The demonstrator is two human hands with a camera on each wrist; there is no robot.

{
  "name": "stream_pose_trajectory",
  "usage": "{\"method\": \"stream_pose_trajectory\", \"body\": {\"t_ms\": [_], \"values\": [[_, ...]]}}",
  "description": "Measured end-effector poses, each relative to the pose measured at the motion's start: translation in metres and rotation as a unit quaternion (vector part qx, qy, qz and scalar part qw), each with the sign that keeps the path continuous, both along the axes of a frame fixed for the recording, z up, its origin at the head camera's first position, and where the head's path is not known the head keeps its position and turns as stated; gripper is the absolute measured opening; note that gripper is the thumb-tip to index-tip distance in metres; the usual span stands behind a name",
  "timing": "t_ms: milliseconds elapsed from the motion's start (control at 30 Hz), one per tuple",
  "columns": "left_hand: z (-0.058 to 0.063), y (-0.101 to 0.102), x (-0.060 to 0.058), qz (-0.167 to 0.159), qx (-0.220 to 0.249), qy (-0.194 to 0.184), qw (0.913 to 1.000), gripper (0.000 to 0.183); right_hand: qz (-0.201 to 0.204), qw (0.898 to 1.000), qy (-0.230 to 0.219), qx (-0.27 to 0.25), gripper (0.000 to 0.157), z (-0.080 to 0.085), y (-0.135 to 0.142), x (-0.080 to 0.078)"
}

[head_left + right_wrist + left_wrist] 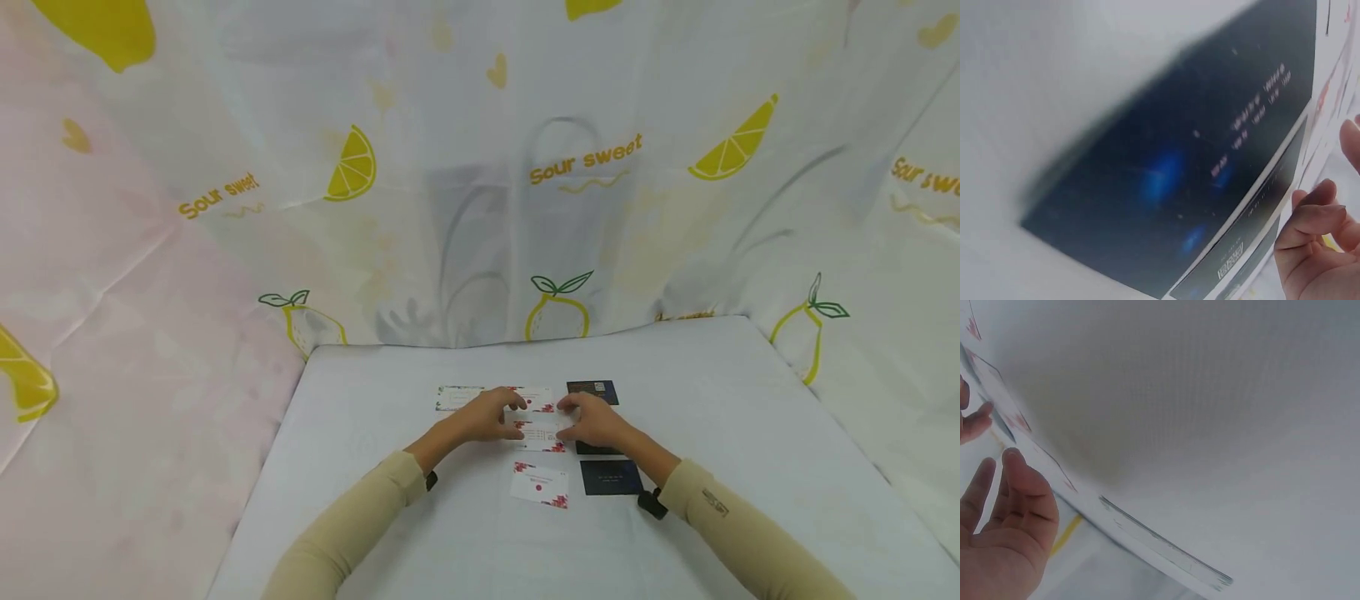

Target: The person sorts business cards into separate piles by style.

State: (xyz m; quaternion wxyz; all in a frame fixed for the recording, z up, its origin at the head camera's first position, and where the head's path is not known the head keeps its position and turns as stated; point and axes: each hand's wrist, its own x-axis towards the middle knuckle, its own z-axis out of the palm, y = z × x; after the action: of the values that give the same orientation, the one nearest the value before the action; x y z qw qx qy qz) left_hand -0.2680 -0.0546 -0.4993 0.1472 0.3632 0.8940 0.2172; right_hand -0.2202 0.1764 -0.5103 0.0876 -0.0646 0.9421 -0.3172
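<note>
Left grip (489, 417) and right grip (597, 422), both loosely curved, apparently holding nothing, either side of the middle white card (538, 437) on the desk (435, 533), beside black cards (611, 477); light, even nudges at opposite edges would likely straighten it best.

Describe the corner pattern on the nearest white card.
The white card has reddish, flower-like print in two corners; head view best.

You are in a curtained-off workspace, the wider setting hidden; lemon-printed fabric (465, 225) reading "Sour sweet" encloses your white counter (465, 550) on three sides.
</note>
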Motion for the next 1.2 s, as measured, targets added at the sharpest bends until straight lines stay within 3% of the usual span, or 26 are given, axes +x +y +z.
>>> {"method": "stream_pose_trajectory", "body": {"t_ms": [167,367,700,1200], "values": [[-0.006,-0.002,0.004,0.017,-0.009,-0.023,0.9995,0.051,0.013,1.0,0.006,0.021,0.052,0.0,-0.003,0.006],[-0.012,0.0,0.009,0.011,-0.016,-0.043,0.9989,0.051,0.031,0.998,0.017,0.046,0.055,-0.001,-0.005,0.009],[-0.017,0.005,0.014,0.009,-0.038,-0.009,0.9992,0.048,0.052,0.996,0.02,0.074,0.048,-0.001,-0.011,0.014],[-0.012,0.003,0.018,0.016,-0.027,-0.003,0.9995,0.048,0.06,0.994,0.014,0.095,0.044,-0.007,-0.01,0.007]]}}
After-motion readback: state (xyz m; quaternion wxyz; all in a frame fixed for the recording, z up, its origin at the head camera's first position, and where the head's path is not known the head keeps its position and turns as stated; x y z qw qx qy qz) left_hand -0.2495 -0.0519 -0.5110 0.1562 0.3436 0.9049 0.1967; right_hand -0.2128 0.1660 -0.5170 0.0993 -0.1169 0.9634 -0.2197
